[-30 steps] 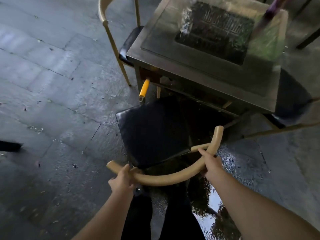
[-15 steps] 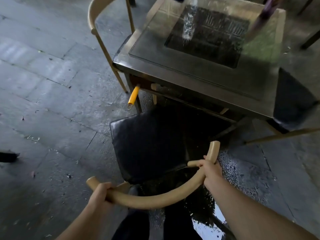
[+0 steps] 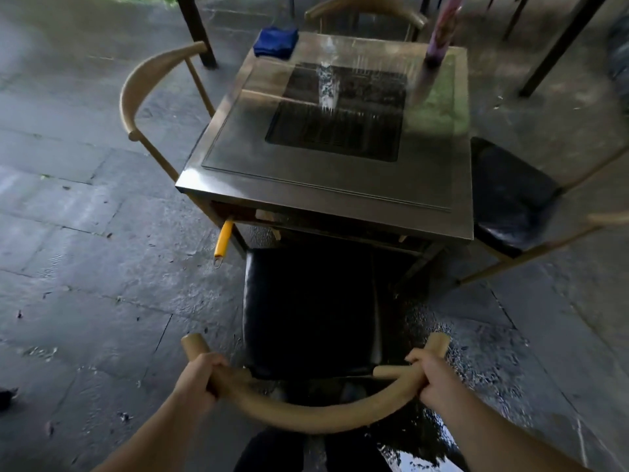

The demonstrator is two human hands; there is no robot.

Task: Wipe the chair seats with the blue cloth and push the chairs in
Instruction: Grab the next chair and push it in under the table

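Note:
Directly in front of me stands a chair with a black seat (image 3: 306, 311) and a curved tan backrest (image 3: 316, 412). My left hand (image 3: 199, 378) grips the backrest's left end and my right hand (image 3: 434, 379) grips its right end. The seat's front edge reaches under the near side of the square metal table (image 3: 326, 195). The folded blue cloth (image 3: 276, 41) lies on the table's far left corner, away from both hands.
Another tan chair (image 3: 149, 97) is tucked in at the table's left, one with a black seat (image 3: 507, 199) stands out at the right, and a third (image 3: 367, 11) is at the far side. A purple bottle (image 3: 440, 32) stands on the table. A yellow handle (image 3: 223, 238) hangs under the near-left corner. The stone floor is wet.
The chair has swung round to face the table squarely and moved toward it. My view has lifted, so the blue cloth and far chair now show. Both hands kept their grip on the backrest.

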